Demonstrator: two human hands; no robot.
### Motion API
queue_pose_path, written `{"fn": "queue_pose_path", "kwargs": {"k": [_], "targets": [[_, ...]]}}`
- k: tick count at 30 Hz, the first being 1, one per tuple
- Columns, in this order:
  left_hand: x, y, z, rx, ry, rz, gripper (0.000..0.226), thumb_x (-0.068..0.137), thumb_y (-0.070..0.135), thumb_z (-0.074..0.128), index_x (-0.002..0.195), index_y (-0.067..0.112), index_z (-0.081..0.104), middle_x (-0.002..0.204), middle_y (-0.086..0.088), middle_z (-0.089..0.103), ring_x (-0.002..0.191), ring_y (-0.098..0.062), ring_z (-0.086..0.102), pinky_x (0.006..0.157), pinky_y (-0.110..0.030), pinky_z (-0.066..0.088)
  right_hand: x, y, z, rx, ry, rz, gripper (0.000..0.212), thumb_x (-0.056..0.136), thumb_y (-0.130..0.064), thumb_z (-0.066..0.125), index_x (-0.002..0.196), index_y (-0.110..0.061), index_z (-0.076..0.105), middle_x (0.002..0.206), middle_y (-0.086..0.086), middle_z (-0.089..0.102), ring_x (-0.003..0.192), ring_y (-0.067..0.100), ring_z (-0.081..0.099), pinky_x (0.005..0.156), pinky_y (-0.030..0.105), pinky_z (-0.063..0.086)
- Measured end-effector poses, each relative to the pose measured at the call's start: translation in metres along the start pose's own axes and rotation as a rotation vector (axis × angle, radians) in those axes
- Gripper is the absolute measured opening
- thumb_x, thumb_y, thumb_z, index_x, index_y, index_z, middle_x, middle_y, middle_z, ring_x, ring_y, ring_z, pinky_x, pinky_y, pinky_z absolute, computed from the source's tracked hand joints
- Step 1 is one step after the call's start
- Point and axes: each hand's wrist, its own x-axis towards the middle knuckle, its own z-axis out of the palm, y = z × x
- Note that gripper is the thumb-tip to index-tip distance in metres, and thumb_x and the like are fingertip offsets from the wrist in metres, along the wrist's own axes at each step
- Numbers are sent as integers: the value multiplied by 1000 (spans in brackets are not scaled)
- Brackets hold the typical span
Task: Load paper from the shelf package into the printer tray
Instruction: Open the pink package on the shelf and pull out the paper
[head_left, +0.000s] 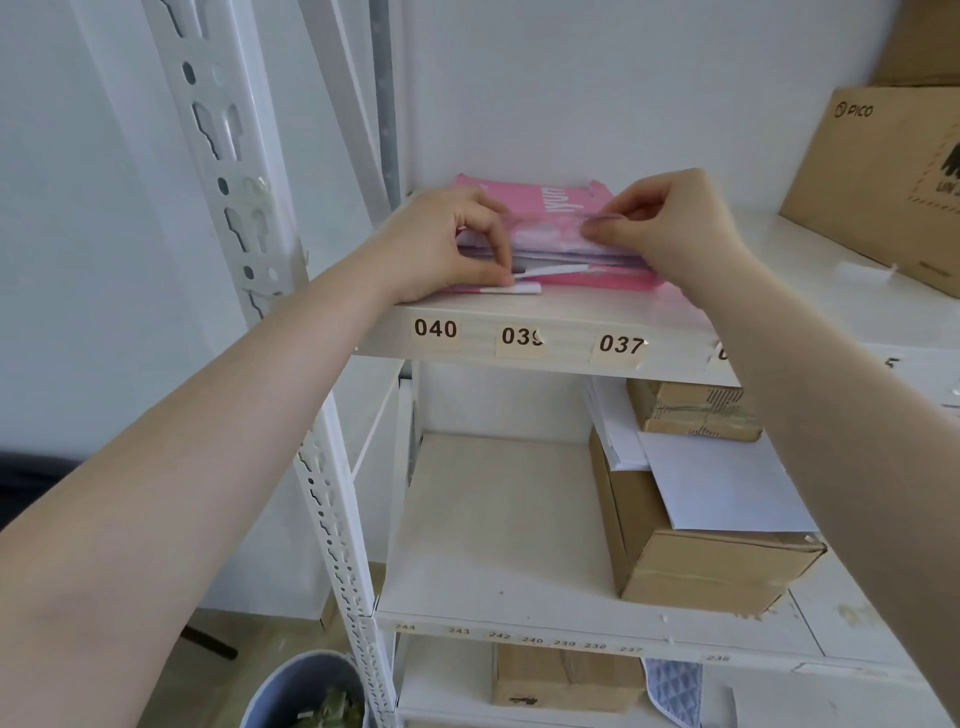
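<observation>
A pink paper package (550, 234) lies at the front of a white shelf (545, 312), its wrapper torn open at the near end over the white sheets. The left hand (441, 244) pinches the wrapper's left edge; the right hand (670, 223) pinches its top flap. Labels 040, 039, 037 line the shelf edge; a cardboard box (883, 176) stands well to the right.

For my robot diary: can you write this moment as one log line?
stage: fetching paper | left hand: on pink package | right hand: pinching wrapper | printer: unseen
</observation>
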Motion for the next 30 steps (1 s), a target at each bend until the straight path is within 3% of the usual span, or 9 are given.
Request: {"fn": "queue_pose_path", "kwargs": {"k": [3, 6, 11, 15, 18, 23, 26, 28, 30], "targets": [[5, 2, 2, 115, -68, 30, 26, 64, 61, 66, 88, 50, 68, 119, 19, 54, 114, 3, 49, 99, -27, 36, -10, 6, 4, 88, 47, -4, 24, 67, -33, 82, 78, -13, 74, 61, -7, 61, 54, 2, 49, 55, 19, 37], [12, 6, 1, 102, -108, -23, 29, 69, 70, 56, 80, 47, 71, 120, 17, 59, 113, 0, 52, 100, -36, 41, -12, 7, 6, 165, 68, 11, 27, 68, -28, 83, 79, -7, 72, 63, -5, 61, 56, 5, 50, 58, 21, 39], [25, 20, 13, 151, -32, -6, 26, 73, 45, 74, 69, 20, 71, 98, 6, 66, 90, -14, 59, 83, -39, 47, -13, 9, 7, 151, -30, 26, 33, 67, -23, 84, 83, 2, 68, 69, 3, 55, 61, 10, 45, 56, 21, 34], [22, 22, 20, 82, 60, 2, 22, 66, 34, 82, 81, 26, 69, 97, 12, 63, 94, -7, 55, 83, -28, 44, -11, 9, 9, 101, -67, 23, 36, 69, -26, 83, 87, 1, 68, 69, -1, 51, 58, 7, 40, 48, 14, 29], [20, 19, 21, 16, 84, -42, 29, 65, 28, 83, 88, 27, 66, 82, 22, 56, 79, 5, 48, 71, -16, 36, -11, 11, 9, 89, -78, 40, 36, 68, -27, 84, 87, 0, 68, 68, -2, 49, 57, 8, 39, 46, 14, 28], [19, 18, 23, 5, 90, -67, 21, 69, 25, 81, 84, 25, 67, 75, 19, 55, 67, 6, 45, 63, -22, 33, -9, 12, 10, 141, -68, 64, 28, 70, -24, 83, 84, -5, 69, 71, 2, 55, 56, 7, 45, 47, 12, 34], [19, 18, 23, 36, 104, -61, 19, 68, 23, 81, 80, 24, 65, 81, 17, 54, 76, 6, 50, 69, -29, 40, -9, 13, 11, 156, -62, 75, 35, 70, -24, 82, 89, 3, 69, 74, 6, 57, 61, 11, 48, 53, 18, 38], [18, 20, 23, 65, 99, -41, 17, 68, 20, 80, 78, 23, 67, 89, 12, 57, 91, -12, 57, 83, -38, 47, -9, 13, 10, 172, -62, 77, 38, 71, -23, 82, 91, 5, 68, 76, 8, 57, 66, 14, 49, 61, 24, 38], [17, 22, 22, 76, 119, -33, 16, 67, 20, 81, 78, 23, 70, 95, 7, 61, 94, -20, 59, 86, -43, 47, -10, 13, 10, 180, -64, 81, 39, 71, -24, 82, 92, 5, 67, 77, 9, 57, 68, 16, 48, 65, 26, 38]]}}
